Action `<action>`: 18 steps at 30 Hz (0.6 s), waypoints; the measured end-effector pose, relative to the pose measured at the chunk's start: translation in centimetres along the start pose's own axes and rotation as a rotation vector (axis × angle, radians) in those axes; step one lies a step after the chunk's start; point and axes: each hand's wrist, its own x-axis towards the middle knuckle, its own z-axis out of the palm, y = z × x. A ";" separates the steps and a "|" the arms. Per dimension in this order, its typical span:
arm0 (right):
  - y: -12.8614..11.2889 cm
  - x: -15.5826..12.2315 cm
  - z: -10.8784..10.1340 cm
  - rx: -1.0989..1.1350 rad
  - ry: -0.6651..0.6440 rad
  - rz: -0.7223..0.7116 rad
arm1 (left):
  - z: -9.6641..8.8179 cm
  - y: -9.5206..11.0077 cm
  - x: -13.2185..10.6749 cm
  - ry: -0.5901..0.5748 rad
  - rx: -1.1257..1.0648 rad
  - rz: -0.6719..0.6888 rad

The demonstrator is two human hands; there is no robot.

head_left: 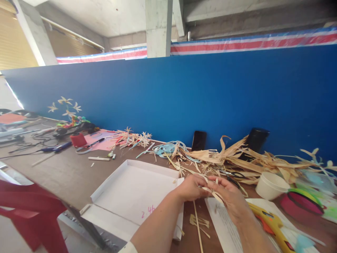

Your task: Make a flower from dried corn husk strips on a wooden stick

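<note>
Risk, as judged: splitting of thin pale strip (217,197), from uneven pull between two pinches; loss among dry husk pile (231,154) just beyond, from slackened fingers. Lesser risk: bump against yellow glue gun (275,226), from sideways swing of right forearm.
Pose: forearms forward, converging over brown table (68,175), near open white box (123,191) and printed sheet (222,226).
Left hand (191,187): fingertips pinched on strip.
Right hand (228,193): fingers curled round strip, contact partly hidden.
Strip: between both hands.

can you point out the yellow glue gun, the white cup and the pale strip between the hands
Yellow glue gun (274,222): head view, on its yellow body.
White cup (269,189): head view, on its outer wall.
Pale strip (217,197): head view, on its exposed length.
</note>
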 end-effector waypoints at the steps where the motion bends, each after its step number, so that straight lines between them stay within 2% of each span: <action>1: -0.1 -0.1 0.0 0.009 0.001 -0.007 | 0.0 0.0 0.0 0.011 -0.015 -0.006; 5: -0.5 -0.2 -0.1 0.076 0.018 -0.041 | 0.3 -0.3 0.1 0.084 -0.116 -0.007; 11: 0.0 0.5 -1.0 0.087 0.060 -0.075 | 0.3 -0.2 0.4 0.317 -0.080 0.062; 18: 0.3 0.8 -1.2 0.041 0.057 -0.088 | 0.1 0.3 0.4 0.379 -0.016 0.033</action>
